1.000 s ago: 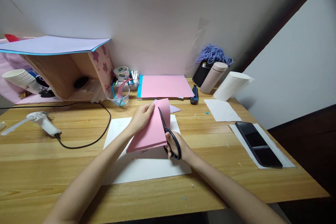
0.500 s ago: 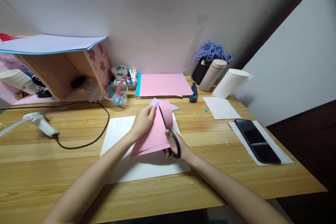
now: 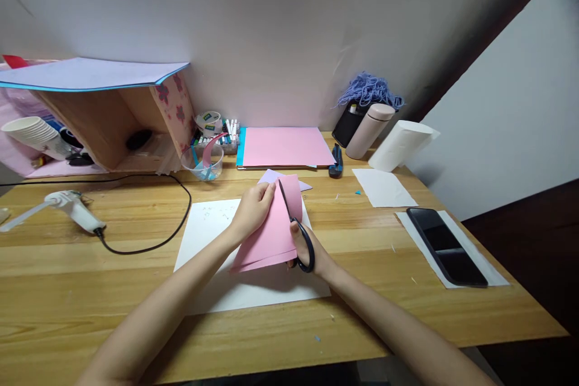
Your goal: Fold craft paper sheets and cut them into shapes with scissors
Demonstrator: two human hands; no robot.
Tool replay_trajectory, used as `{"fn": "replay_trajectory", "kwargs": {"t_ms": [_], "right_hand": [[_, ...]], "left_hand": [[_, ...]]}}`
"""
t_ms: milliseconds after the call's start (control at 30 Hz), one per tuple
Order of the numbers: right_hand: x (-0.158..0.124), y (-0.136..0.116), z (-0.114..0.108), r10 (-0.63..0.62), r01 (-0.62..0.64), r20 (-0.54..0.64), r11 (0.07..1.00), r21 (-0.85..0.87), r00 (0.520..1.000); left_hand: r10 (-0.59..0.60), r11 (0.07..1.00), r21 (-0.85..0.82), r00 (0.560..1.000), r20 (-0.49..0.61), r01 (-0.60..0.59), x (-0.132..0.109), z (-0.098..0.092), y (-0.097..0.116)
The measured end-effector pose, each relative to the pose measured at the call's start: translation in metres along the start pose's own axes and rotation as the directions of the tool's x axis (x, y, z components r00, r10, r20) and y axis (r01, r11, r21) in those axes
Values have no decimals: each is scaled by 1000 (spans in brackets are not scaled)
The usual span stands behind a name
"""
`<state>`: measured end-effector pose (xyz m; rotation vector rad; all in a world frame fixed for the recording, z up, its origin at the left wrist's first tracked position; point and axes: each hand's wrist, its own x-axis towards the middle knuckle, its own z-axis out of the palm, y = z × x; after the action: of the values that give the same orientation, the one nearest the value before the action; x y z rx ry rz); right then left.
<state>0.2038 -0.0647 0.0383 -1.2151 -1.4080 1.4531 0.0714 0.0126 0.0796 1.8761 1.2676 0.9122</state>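
Observation:
A folded sheet of pink paper (image 3: pixel 266 238) is pinched at its upper left edge by my left hand (image 3: pixel 253 208). My right hand (image 3: pixel 314 250) grips black-handled scissors (image 3: pixel 309 253), thumb in one loop; the lower fingers are partly hidden behind the paper. The scissor blades lie along the pink paper, pointing up and away, and a strip on their right side curls outward. Under both hands lies a white sheet (image 3: pixel 212 298) with faint marks at its upper left. A lilac paper piece (image 3: pixel 271 175) shows just behind the pink paper.
Pink sheets (image 3: pixel 287 146) are stacked at the back, with a blue-black cutter (image 3: pixel 335 163) beside them. A glue gun (image 3: pixel 75 211) with its cord and a clear cup (image 3: pixel 203 164) are on the left. On the right are a phone (image 3: pixel 446 247), paper roll (image 3: pixel 398 145) and flask (image 3: pixel 368 131).
The whole scene sits slightly further right as the view shifts. Both hands keep their hold on the paper and scissors, whose pose is nearly the same.

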Motion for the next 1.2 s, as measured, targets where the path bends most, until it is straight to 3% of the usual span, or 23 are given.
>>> {"fn": "replay_trajectory", "kwargs": {"t_ms": [333,533,867,1033,1200], "right_hand": [[1,3,-3,-58,57,-21,996,-63,998],[5,2,-7,-196,188,-55,975,-114,979],[6,7,-7,-175,166,-66,978,-129,982],[5,8,-6,-71,65,-73,995,-75,995],[6,7,-8,-106,114,-111,991,71,988]], "left_hand": [[-2,999,-46,1000,-4,2,0,1,2],[-9,998,-60,999,45,12,-3,3,5],[-15,997,-71,999,51,18,-2,3,5],[9,998,-60,999,46,-6,-2,3,4],[30,1000,-6,999,-30,-30,1,-4,3]]}}
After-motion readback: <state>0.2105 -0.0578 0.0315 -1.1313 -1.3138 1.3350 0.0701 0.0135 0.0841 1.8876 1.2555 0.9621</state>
